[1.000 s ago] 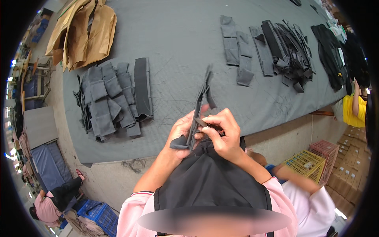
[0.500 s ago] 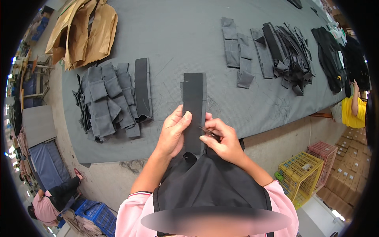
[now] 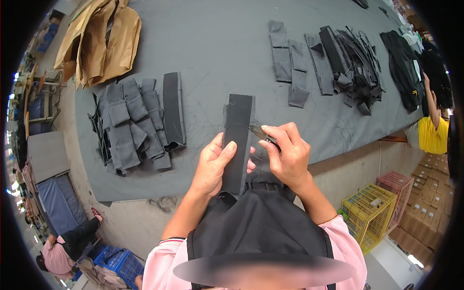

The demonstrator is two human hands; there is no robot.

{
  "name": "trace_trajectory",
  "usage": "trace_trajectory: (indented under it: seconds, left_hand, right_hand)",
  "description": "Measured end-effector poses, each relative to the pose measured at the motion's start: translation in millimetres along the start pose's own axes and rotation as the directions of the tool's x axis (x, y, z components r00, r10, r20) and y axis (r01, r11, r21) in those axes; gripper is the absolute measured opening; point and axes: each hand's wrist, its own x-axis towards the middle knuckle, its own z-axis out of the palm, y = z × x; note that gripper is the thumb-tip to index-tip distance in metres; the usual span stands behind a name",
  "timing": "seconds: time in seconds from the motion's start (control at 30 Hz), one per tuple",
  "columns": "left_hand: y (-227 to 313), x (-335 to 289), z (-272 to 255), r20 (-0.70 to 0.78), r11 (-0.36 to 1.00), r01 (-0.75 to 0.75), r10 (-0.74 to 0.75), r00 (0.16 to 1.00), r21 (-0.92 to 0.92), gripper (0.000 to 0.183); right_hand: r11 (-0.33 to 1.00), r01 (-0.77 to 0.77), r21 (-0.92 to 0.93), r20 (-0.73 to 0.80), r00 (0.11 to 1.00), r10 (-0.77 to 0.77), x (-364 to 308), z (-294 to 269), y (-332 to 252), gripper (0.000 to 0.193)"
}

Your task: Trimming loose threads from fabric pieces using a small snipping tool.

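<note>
A dark grey fabric strip (image 3: 239, 123) is gripped by my left hand (image 3: 212, 162), its thumb on top and fingertips showing past the strip's right edge. The strip points away from me, its near end by my black apron. In my right hand (image 3: 291, 154) is a small pair of dark thread snips (image 3: 263, 134), their tips at the strip's right edge. Loose threads lie around them. To the left lies a pile of folded grey strips (image 3: 128, 121), with one strip (image 3: 172, 111) set apart beside it.
On the grey cloth-covered table (image 3: 212, 43) lie a brown paper bag (image 3: 99, 43), more strips (image 3: 353, 67) at far right, and dark garments (image 3: 401, 70). Yellow (image 3: 369, 210) and pink crates (image 3: 398, 193) stand right of the table. Other people are at both sides.
My right hand has moved up and right with the snips, from mid-strip toward the far part of the right edge. The strip has shifted slightly right and tilted.
</note>
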Motion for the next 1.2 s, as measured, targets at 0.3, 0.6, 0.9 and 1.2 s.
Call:
trace_trajectory:
  seconds: [0.3, 0.6, 0.9, 1.2]
  left_hand:
    - [1, 0, 4, -0.063, 1.000, -0.001, 0.002, 0.998, 0.016, 0.028]
    - [4, 0, 6, -0.075, 0.998, 0.004, 0.000, 0.997, 0.059, 0.027]
    - [2, -2, 5, -0.098, 0.990, 0.003, 0.011, 0.995, 0.139, 0.026]
    - [1, -2, 9, -0.054, 0.965, -0.015, 0.030, 0.998, 0.260, 0.027]
  right_hand:
    - [0.997, -0.052, 0.060, -0.050, 0.997, 0.055, -3, -6, -5, 0.029]
    - [0.999, 0.044, -0.017, -0.046, 0.998, -0.044, -3, 4, 2, 0.029]
    - [0.972, -0.130, 0.196, 0.040, 0.991, 0.124, -5, -1, -13, 0.028]
    - [0.979, -0.042, 0.200, 0.080, 0.996, 0.026, 6, 18, -7, 0.024]
